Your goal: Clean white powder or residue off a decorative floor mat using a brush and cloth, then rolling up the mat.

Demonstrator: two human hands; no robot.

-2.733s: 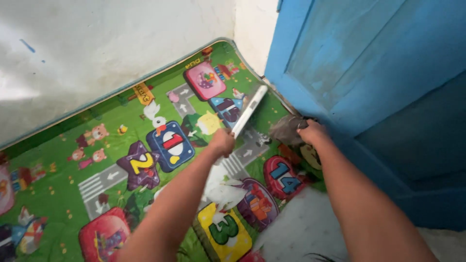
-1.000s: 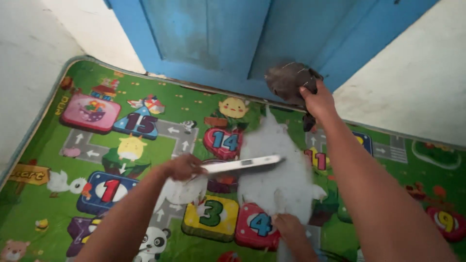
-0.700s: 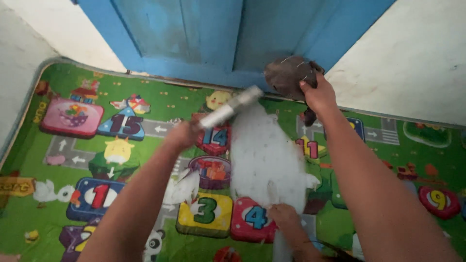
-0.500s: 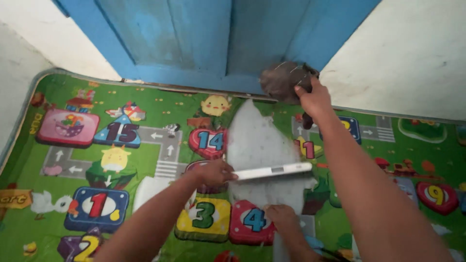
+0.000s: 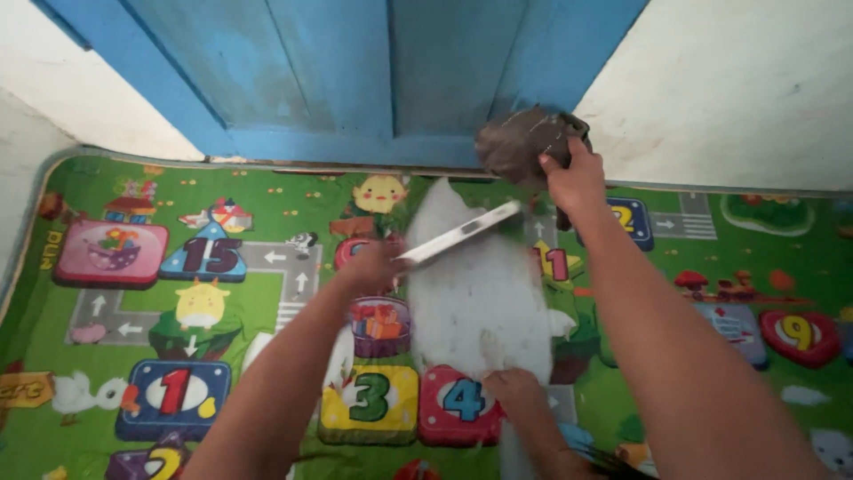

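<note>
The left hand (image 5: 371, 267) is closed around the near end of a flat white bar-shaped tool (image 5: 462, 233), which is blurred. Its long axis runs from that fist up and to the right, rising toward the far side, so its free end lies close beside the right hand (image 5: 573, 178) and just short of the blue door (image 5: 355, 71). The tool crosses the far part of a bare white patch (image 5: 475, 293) where the picture layer of the green play mat (image 5: 133, 267) is gone.

The right hand is clenched on a crumpled grey-brown cloth (image 5: 520, 142), pressed at the foot of the door where the mat ends. That puts the cloth to the far right of the tool's tip, with the right hand clearly nearer to it than the left.

A 3rd, smaller hand (image 5: 515, 391) (another person's) rests at the near edge of the patch, fingers pointing toward the tool.
</note>
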